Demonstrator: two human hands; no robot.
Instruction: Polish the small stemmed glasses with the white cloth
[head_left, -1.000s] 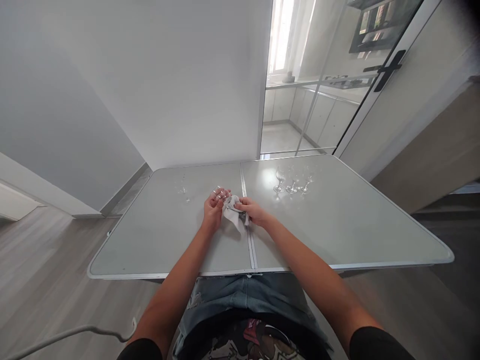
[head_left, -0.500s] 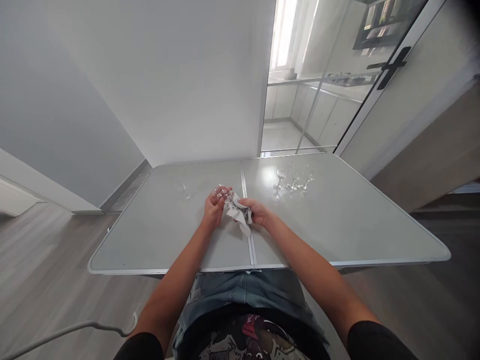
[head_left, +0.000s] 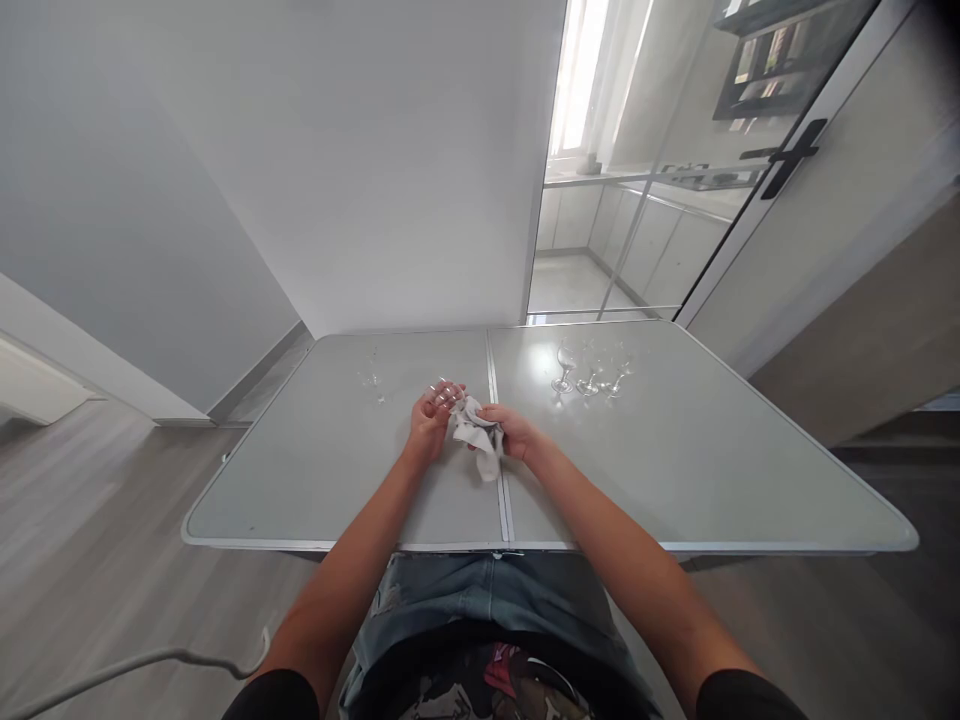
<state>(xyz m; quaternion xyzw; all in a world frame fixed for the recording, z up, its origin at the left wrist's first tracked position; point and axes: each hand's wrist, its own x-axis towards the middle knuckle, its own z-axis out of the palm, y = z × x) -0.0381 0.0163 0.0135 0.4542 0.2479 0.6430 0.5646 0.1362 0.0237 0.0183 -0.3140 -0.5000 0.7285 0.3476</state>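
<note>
Over the near middle of the table, my left hand (head_left: 431,415) is wrapped round the bowl of a clear stemmed glass (head_left: 444,390). My right hand (head_left: 514,430) pinches a crumpled white cloth (head_left: 480,440), which covers the stem end of that glass and hangs down towards the tabletop. The fingers under the cloth are partly hidden. Both hands are close together, joined by the glass and cloth.
A pale grey folding table (head_left: 315,480) with a metal rim and centre seam spreads before me. Three stemmed glasses (head_left: 590,380) stand to the back right; faint clear glassware (head_left: 375,380) stands back left. A wall and a glazed door (head_left: 637,220) lie behind.
The view has tilted slightly, so the table sits a little lower. Both hands keep their hold, and the hanging cloth has shifted its folds slightly.
</note>
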